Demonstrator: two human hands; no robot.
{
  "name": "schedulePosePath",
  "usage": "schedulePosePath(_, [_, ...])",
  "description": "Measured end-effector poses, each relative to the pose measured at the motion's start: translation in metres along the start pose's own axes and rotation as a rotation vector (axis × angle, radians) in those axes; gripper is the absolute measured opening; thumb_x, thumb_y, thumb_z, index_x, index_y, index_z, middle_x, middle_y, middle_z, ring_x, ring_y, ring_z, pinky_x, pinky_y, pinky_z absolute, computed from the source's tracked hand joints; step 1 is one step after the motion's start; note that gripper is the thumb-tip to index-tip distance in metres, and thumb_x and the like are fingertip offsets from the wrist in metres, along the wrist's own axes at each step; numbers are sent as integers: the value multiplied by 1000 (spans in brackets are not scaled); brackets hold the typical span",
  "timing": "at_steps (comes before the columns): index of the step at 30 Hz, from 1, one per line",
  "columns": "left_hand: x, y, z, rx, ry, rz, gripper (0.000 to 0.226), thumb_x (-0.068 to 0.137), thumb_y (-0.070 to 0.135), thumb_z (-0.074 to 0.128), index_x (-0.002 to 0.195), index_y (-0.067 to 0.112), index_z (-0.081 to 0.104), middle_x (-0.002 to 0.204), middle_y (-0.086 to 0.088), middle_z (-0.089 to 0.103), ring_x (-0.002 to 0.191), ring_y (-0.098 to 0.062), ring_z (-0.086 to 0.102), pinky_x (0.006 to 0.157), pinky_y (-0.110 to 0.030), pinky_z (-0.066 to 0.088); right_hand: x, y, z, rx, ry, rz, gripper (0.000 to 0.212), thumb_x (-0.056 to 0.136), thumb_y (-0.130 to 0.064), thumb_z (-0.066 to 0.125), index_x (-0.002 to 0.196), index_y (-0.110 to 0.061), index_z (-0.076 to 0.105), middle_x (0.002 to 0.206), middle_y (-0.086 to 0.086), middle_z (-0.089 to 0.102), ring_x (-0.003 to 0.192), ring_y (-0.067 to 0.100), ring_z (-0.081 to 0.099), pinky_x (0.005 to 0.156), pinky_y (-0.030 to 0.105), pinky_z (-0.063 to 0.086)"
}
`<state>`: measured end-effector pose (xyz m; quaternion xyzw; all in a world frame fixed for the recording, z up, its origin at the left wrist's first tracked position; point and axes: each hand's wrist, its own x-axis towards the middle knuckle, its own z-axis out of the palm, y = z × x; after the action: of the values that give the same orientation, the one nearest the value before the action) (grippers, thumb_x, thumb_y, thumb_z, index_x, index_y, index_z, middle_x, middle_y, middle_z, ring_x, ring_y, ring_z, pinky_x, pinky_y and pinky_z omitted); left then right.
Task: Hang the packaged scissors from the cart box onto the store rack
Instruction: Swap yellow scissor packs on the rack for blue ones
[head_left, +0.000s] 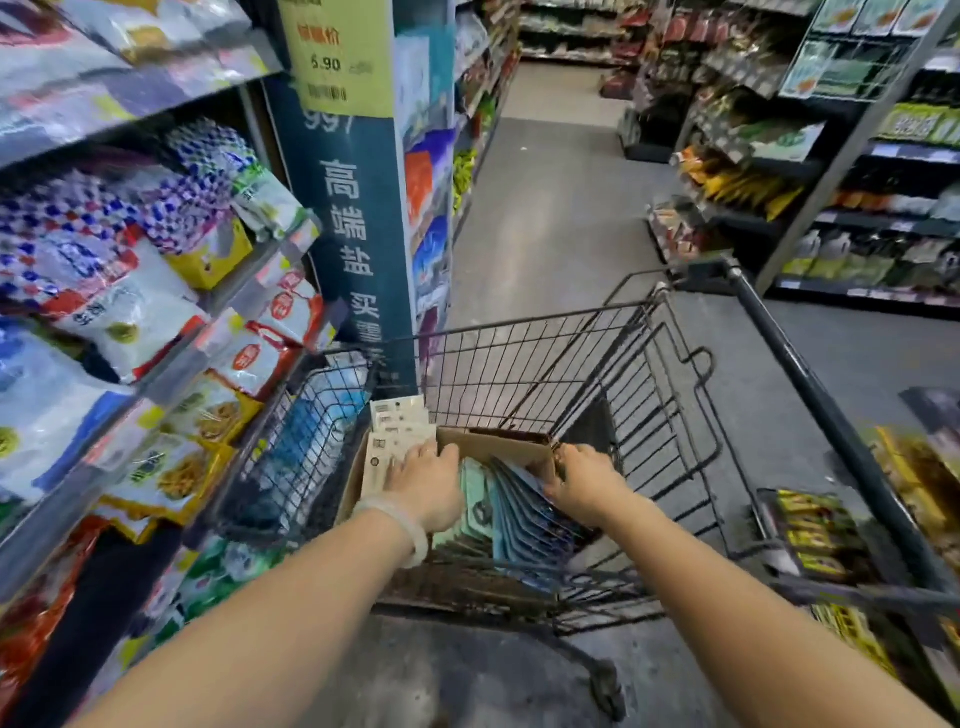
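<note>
At nine o'clock, tilted shelves (171, 364) hold white, blue and red bags (124, 306). At eleven, a yellow price sign (337, 57) hangs above a dark blue pillar (348, 218). A grey floor (561, 208) runs toward twelve; at two, more stocked shelves (753, 171).

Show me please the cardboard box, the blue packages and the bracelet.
cardboard box (498, 448), head view, its far wall.
blue packages (524, 514), head view, middle of the stack.
bracelet (402, 522), head view, band on left wrist.
</note>
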<state>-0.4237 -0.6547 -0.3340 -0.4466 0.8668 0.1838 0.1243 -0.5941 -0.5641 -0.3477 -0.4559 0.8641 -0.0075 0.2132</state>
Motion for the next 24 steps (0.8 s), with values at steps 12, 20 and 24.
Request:
schedulePosePath(12, [123, 13, 49, -280, -471, -81, 26, 95, 22, 52, 120, 15, 51, 121, -9, 56, 125, -30, 50, 89, -33, 45, 132, 47, 68, 158, -395, 145, 42, 97, -29, 41, 132, -7, 41, 131, 19, 49, 119, 36, 49, 95, 36, 42])
schedulePosePath(20, [192, 44, 97, -438, -540, -207, 42, 96, 32, 50, 130, 7, 48, 133, -11, 54, 119, -26, 54, 90, -30, 46, 180, 71, 117, 508, -607, 336, 46, 92, -30, 54, 132, -10, 41, 130, 8, 51, 120, 28, 51, 99, 35, 44])
schedulePosePath(24, [213, 57, 115, -603, -503, -297, 29, 96, 32, 49, 115, 10, 55, 113, -8, 60, 101, -25, 58, 81, -30, 45, 188, 77, 124, 597, -675, 416, 65, 87, -36, 61, 137, -5, 34, 135, 8, 47, 119, 24, 51, 100, 32, 42])
